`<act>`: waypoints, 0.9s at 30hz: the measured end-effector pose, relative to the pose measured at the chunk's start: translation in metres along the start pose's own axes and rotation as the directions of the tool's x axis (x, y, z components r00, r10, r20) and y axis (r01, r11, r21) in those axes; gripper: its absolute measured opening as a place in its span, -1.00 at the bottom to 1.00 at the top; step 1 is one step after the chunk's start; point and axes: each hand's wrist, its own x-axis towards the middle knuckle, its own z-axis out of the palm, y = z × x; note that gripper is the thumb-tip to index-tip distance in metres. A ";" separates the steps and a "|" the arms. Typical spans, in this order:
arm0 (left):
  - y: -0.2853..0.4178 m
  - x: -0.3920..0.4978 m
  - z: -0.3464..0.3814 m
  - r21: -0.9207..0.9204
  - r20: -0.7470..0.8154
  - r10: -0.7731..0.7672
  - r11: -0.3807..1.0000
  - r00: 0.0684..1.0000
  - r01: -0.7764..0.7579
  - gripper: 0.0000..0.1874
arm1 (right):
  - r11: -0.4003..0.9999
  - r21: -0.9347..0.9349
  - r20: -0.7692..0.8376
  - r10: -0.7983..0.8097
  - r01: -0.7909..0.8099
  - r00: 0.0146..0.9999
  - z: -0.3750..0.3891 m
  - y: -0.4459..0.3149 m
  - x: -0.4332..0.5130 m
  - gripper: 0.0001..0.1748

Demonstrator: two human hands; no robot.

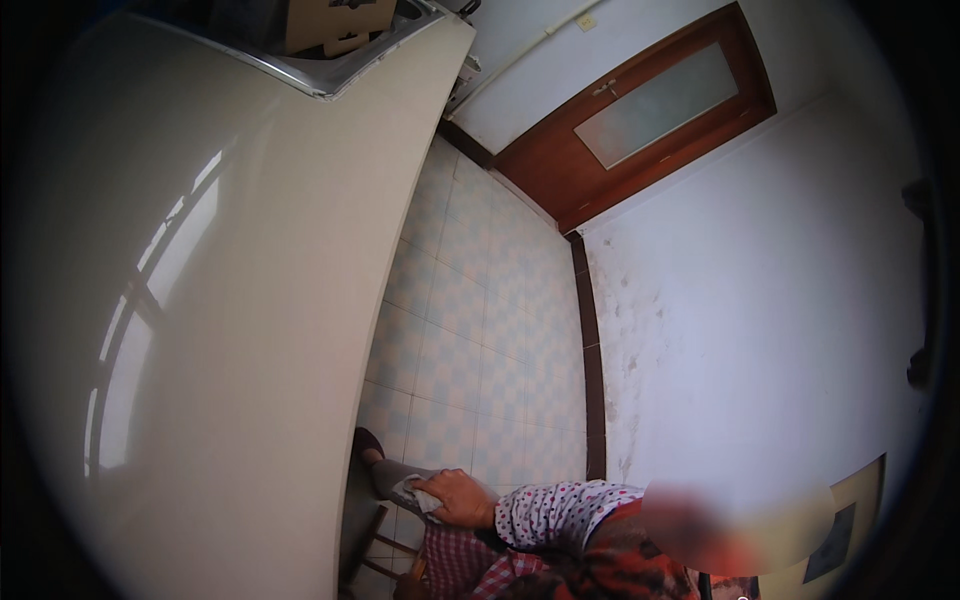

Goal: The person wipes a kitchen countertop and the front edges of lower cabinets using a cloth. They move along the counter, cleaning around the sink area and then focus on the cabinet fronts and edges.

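Neither of my hands is in view. Before me stretches a pale, glossy countertop (247, 322), with bright window reflections on its surface. At its upper end, a metal-rimmed recess (322, 95) holds brown cardboard pieces (337, 22); its inside is mostly dark. Beyond the counter's edge, at the bottom, another person's hand (461, 499) grips a crumpled whitish cloth (416, 495). That person wears a white sleeve with coloured dots (559, 510) and a red, orange and black garment (630, 559). A blurred patch covers part of the upper body area.
The tiled floor (480, 322) runs between the counter and a stained white wall (720, 300). A reddish-brown door (547, 172) with a frosted pane stands at the upper right. Low down are a wooden stool or chair frame (391, 545), red checked fabric (457, 555) and a dark shoe (367, 442).
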 end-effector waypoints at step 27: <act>-0.004 0.160 -0.113 0.164 -0.085 0.071 0.985 0.994 -0.056 -0.64 | 0.980 -0.048 -0.486 -0.193 0.194 0.853 0.003 0.038 0.004 -0.26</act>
